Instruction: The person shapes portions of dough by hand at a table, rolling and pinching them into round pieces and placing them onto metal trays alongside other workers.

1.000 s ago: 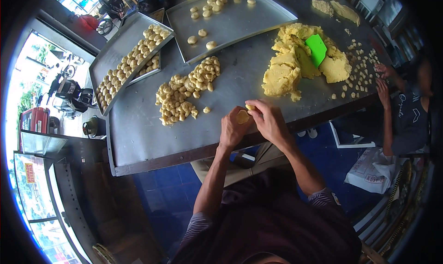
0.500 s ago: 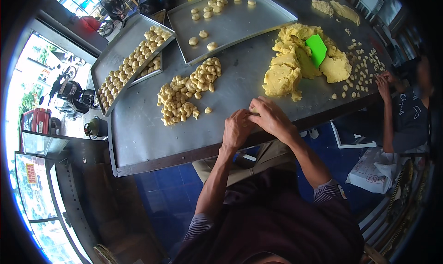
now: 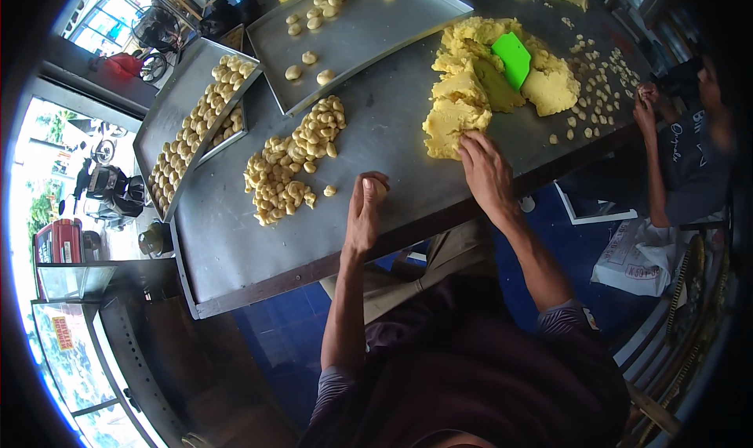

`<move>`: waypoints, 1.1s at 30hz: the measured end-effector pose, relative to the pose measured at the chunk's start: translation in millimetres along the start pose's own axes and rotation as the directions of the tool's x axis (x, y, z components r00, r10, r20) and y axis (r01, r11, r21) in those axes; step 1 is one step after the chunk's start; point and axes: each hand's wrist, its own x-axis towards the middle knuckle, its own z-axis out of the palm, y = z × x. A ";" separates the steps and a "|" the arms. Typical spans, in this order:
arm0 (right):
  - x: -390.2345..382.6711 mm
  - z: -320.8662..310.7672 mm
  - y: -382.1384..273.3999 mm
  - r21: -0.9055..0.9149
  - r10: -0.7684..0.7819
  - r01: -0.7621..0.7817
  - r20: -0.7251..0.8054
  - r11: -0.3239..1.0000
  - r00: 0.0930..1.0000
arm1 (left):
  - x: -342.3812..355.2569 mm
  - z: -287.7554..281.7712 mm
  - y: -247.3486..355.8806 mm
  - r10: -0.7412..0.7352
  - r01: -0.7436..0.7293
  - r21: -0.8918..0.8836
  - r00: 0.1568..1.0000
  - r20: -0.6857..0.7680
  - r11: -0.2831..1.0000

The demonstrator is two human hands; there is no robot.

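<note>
My left hand (image 3: 363,213), above the steel table (image 3: 227,268) near its front edge, is closed around a pale dough piece (image 3: 380,189), mostly hidden by fingers. My right hand (image 3: 490,177) touches the near edge of a crumbly yellow dough mound (image 3: 455,111), its fingers curled into it. A green scraper (image 3: 511,60) sits on that mound. A heap of small pale dough lumps (image 3: 278,174) lies left of my hands, with one lump (image 3: 329,191) apart from it.
Metal trays of round dough balls (image 3: 196,130) and spaced rounds (image 3: 361,28) stand at back left and centre. Small bits (image 3: 592,111) lie at right, where another person's hands (image 3: 647,103) work. A white sack (image 3: 631,256) is below. A motorbike (image 3: 106,181) stands outside left.
My hands have separated: the right moved up to the yellow mound, the left slightly left with a dough piece. The view has shifted, and the other person's hands are raised closer together.
</note>
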 end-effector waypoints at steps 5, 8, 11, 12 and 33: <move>-27.7 2.3 9.3 -0.007 -0.084 0.084 -0.096 0.996 0.992 | -3.1 -4.1 0.2 0.142 -0.154 0.190 0.987 0.074 0.970; -28.6 2.4 17.0 0.055 -0.066 0.070 -0.071 0.996 0.995 | -3.7 -3.2 -2.3 0.280 -0.301 0.413 0.953 0.111 0.859; -25.6 3.1 16.0 0.080 0.011 -0.005 -0.064 0.997 0.998 | 1.2 1.2 6.0 0.466 -0.443 0.706 0.866 0.178 0.553; -24.5 2.7 13.8 0.071 0.030 -0.024 -0.088 0.997 0.996 | 4.1 -2.9 4.8 0.435 -0.418 0.695 0.885 0.165 0.585; -9.7 -5.8 30.0 0.331 0.138 -0.139 0.026 0.934 0.990 | 56.0 -24.3 -10.3 0.418 -0.264 0.865 0.906 0.070 0.427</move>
